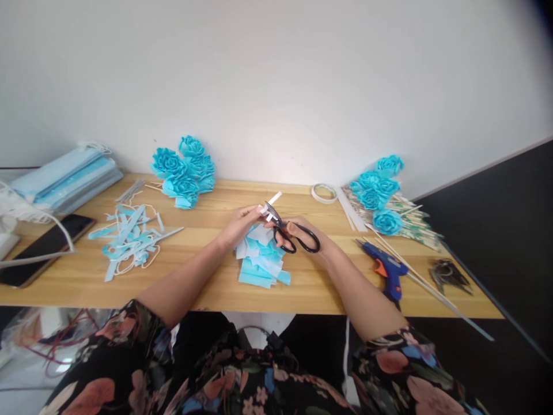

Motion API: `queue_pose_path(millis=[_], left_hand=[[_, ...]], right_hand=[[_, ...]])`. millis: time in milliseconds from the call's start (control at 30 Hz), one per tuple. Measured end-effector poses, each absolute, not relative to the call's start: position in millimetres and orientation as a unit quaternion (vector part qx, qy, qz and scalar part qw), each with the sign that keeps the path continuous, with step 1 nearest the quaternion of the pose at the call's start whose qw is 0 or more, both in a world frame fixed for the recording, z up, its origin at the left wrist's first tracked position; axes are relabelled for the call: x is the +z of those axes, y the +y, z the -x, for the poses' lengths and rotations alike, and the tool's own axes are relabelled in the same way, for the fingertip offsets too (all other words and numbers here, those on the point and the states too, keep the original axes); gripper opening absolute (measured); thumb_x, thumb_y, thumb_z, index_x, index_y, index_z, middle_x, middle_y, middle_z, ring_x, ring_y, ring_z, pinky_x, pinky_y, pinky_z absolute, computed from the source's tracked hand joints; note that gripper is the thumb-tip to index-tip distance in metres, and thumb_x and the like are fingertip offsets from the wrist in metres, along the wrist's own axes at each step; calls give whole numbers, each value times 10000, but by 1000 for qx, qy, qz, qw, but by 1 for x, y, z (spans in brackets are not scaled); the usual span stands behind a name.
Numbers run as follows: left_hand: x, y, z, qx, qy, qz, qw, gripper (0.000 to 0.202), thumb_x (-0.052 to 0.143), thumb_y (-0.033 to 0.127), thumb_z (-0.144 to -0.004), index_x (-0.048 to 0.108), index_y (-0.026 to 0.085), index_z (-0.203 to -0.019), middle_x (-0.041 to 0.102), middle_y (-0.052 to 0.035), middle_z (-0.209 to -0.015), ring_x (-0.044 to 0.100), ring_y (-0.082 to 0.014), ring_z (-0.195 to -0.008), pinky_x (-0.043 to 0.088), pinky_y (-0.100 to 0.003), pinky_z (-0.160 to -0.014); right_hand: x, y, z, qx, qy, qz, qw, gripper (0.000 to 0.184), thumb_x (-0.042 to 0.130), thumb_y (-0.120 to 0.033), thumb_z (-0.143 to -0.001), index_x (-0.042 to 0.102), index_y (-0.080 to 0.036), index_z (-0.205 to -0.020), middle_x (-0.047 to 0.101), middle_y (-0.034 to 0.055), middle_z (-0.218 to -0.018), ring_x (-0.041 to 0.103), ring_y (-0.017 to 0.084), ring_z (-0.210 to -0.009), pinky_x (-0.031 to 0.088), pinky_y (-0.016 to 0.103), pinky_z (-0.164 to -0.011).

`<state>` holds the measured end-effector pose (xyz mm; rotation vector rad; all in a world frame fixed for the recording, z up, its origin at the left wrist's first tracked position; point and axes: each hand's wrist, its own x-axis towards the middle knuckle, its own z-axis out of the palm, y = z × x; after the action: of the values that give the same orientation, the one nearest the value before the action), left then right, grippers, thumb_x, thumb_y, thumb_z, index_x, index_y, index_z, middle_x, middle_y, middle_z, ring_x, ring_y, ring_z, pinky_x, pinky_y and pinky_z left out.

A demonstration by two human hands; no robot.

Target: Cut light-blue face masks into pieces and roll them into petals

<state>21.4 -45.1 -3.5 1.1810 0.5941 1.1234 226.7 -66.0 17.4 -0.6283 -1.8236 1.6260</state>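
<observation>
My right hand (296, 227) is closed round the black handles of a pair of scissors (310, 237), whose blades point up and left. Pinched in my left hand (244, 222) is a narrow white strip (275, 198), and the blades lie across it. Small white bits show by the fingertips; whether they are cut loose I cannot tell. Under both hands lies a loose pile of light blue and white fabric pieces (259, 262) on the wooden table.
Blue fabric flowers (184, 173) stand back left, more flowers (374, 193) back right near a tape roll (324, 193). Face masks (69, 176), a phone (47, 248) and fabric scraps (132, 239) lie left. A blue glue gun (384, 265) and thin sticks (425, 279) lie right.
</observation>
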Motion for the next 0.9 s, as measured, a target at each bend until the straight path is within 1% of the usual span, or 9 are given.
queue_pose_path(millis=[233, 400, 567, 767, 900], left_hand=[[-1, -46, -21, 498, 252, -520, 647, 335, 700, 478, -800, 737, 146, -818, 680, -68, -870, 595, -177, -857, 462, -304, -847], [-2, -45, -21, 498, 265, -520, 642, 339, 713, 482, -788, 729, 144, -781, 664, -55, -820, 590, -167, -819, 460, -300, -827], [-4, -45, -21, 497, 265, -518, 644, 330, 712, 471, -793, 728, 141, -794, 668, -53, -835, 590, -160, -821, 452, -296, -832], [-4, -45, -20, 490, 267, -527, 641, 325, 700, 459, -805, 734, 136, -827, 672, -60, -834, 598, -170, -829, 448, -311, -854], [-2, -46, -21, 492, 268, -521, 644, 327, 716, 458, -789, 741, 136, -839, 676, -68, -853, 605, -179, -848, 452, -322, -874]], right_hand=[[14, -67, -224, 603, -688, 232, 329, 653, 493, -648, -891, 625, -72, -1170, 619, 36, -708, 495, 86, -500, 393, 244, -494], [17, -68, -223, 601, -692, 231, 327, 654, 495, -644, -893, 626, -69, -1177, 615, 32, -695, 492, 84, -492, 387, 243, -491], [18, -69, -222, 594, -695, 230, 334, 639, 497, -630, -900, 637, -63, -1160, 604, 26, -675, 486, 83, -484, 383, 244, -488], [13, -68, -222, 597, -683, 241, 345, 640, 521, -627, -888, 640, -70, -1179, 603, 16, -649, 470, 75, -453, 377, 232, -451], [10, -67, -222, 604, -672, 252, 347, 647, 535, -634, -875, 652, -70, -1169, 578, -3, -609, 442, 65, -416, 377, 224, -423]])
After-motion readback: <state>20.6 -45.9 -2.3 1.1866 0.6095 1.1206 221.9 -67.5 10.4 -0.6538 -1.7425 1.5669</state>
